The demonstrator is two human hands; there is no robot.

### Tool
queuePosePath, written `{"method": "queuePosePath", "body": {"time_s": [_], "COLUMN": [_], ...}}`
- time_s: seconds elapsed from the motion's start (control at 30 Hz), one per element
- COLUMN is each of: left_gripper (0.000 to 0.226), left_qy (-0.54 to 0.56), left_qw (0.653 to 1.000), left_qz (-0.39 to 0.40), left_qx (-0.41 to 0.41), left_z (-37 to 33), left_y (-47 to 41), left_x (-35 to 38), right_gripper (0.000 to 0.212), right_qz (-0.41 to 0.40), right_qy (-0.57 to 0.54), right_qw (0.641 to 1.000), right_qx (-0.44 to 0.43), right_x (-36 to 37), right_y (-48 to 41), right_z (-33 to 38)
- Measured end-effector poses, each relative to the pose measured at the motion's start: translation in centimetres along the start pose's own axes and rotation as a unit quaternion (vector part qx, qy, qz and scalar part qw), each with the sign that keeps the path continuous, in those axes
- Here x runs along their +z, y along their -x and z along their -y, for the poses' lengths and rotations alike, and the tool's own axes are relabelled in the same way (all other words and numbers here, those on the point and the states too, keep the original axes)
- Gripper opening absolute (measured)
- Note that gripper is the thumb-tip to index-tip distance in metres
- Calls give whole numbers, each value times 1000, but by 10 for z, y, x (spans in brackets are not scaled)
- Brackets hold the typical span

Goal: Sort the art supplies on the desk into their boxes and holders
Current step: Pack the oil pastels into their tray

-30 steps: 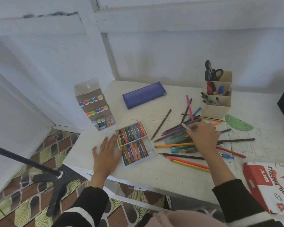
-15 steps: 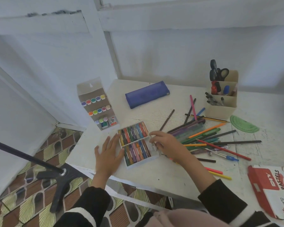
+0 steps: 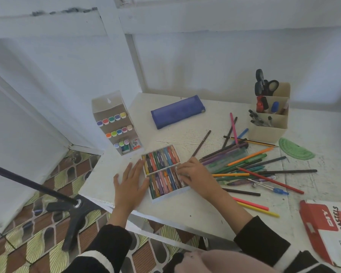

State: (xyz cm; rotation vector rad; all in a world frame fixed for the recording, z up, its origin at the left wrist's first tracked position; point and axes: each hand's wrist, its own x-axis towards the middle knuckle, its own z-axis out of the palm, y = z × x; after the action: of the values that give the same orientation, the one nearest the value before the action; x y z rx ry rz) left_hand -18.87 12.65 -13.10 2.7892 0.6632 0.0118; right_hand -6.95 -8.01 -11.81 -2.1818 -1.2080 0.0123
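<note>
Finds crayon tray [image 3: 170, 196] open near front edge of desk [image 3: 185, 210], two rows of crayons inside. Notes left hand [image 3: 130, 182] flat, fingers straight, touching tray's left side. Notes right hand [image 3: 197, 174] over tray's right end, fingers curled down onto lower row; cannot tell whether gripping a crayon. Records loose pencils [image 3: 244, 164] heaped just right of tray, card holder [image 3: 268, 132] behind them.

The crayon tray [image 3: 169, 196] lies between my left hand [image 3: 130, 180] and my right hand [image 3: 195, 172]; loose pencils [image 3: 244, 162] spread to its right, the pencil case [image 3: 177, 111] behind.
</note>
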Motion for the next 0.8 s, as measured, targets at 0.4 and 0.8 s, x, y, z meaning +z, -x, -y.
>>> {"method": "queuePosePath", "body": {"time_s": [0.4, 0.8], "left_gripper": [97, 100], "left_qy": [7, -3], "left_qw": [1000, 1000], "left_qz": [-9, -3], "left_qx": [1, 0], "left_z": [0, 1], "left_y": [0, -1], "left_x": [3, 6], "right_gripper": [21, 74], "right_qz": [-54, -60], "right_qy": [-56, 157], "right_qw": [995, 837], "right_qx": [57, 521], "right_x": [-32, -119], "right_y": [2, 52], "right_z": [-15, -86]}}
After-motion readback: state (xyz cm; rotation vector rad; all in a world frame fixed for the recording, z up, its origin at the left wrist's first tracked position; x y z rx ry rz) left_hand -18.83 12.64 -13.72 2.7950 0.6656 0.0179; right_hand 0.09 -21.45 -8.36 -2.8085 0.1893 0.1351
